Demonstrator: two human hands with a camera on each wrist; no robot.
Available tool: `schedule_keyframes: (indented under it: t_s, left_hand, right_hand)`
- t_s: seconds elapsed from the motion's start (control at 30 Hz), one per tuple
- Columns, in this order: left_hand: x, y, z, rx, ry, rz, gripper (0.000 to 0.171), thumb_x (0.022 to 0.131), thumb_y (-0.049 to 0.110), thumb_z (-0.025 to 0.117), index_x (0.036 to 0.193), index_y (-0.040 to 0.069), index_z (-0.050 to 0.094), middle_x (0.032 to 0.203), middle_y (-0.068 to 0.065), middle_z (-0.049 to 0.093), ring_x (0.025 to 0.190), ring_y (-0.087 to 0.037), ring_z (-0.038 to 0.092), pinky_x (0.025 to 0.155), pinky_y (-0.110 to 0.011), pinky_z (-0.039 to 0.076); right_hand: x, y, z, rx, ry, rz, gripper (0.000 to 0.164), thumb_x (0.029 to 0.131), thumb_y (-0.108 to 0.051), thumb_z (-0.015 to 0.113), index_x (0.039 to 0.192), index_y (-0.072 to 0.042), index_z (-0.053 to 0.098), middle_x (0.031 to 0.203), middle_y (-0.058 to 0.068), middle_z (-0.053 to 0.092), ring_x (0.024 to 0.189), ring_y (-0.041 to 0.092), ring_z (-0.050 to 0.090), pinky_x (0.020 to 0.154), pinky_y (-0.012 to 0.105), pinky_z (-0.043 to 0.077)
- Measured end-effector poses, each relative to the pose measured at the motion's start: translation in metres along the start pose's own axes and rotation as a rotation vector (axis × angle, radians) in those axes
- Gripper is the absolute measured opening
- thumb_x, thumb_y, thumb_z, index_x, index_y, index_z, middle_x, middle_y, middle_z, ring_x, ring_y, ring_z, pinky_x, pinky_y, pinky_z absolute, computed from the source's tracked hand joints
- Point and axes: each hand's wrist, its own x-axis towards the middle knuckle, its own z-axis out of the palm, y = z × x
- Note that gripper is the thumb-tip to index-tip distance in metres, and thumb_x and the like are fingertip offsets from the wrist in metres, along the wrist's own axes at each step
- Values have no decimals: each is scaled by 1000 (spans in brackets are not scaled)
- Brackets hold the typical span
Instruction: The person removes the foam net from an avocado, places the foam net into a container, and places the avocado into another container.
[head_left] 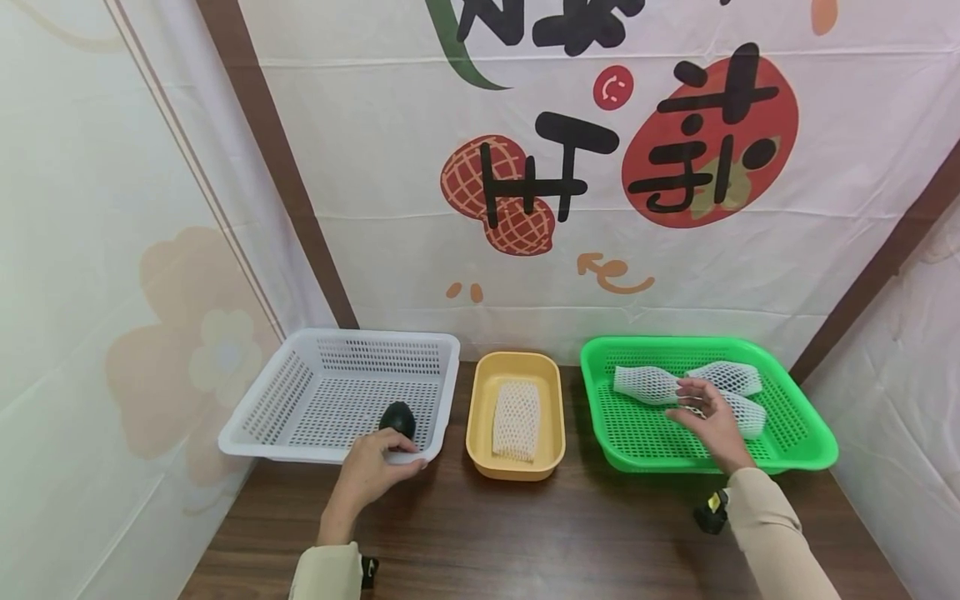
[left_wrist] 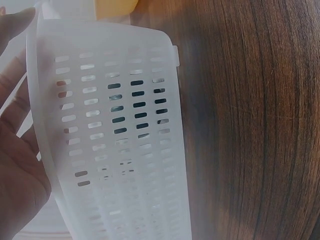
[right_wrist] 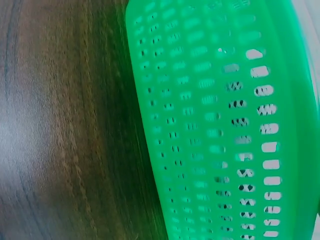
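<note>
A dark, egg-shaped avocado (head_left: pixel 397 419) lies at the front right of the white basket (head_left: pixel 258 442). My left hand (head_left: pixel 375 468) reaches over the basket's front rim, its fingertips close by the avocado and its thumb near the rim. In the left wrist view, the spread fingers (left_wrist: pixel 15 107) show behind the rim, and something dark shows through the slots. Over the green basket (head_left: pixel 611 450), my right hand (head_left: pixel 708 421) hovers with bent, parted fingers among several bulging white foam nets (head_left: pixel 647 385). Whether those fingers touch a net, I cannot tell. The right wrist view shows only the basket's side.
Between the baskets stands a yellow tray (head_left: pixel 516 473) with a flat white foam net (head_left: pixel 517 421) in it. All three containers stand on a dark wooden table (head_left: pixel 525 542). A printed cloth (head_left: pixel 375 208) hangs behind them, with cloth walls at both sides.
</note>
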Motion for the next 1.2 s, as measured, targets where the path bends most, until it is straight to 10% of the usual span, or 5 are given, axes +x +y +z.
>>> schedule_keyframes:
  t_s: [1.2]
  left_hand:
    - [1, 4, -2, -1, -10, -16, 18, 61, 38, 78, 69, 31, 64, 75, 18, 58, 76, -11, 53, 68, -34, 42]
  right_hand:
    - [1, 31, -56, -175, 0, 8, 56, 80, -14, 66, 130, -8, 41, 119, 14, 43, 101, 23, 45, 69, 28, 43]
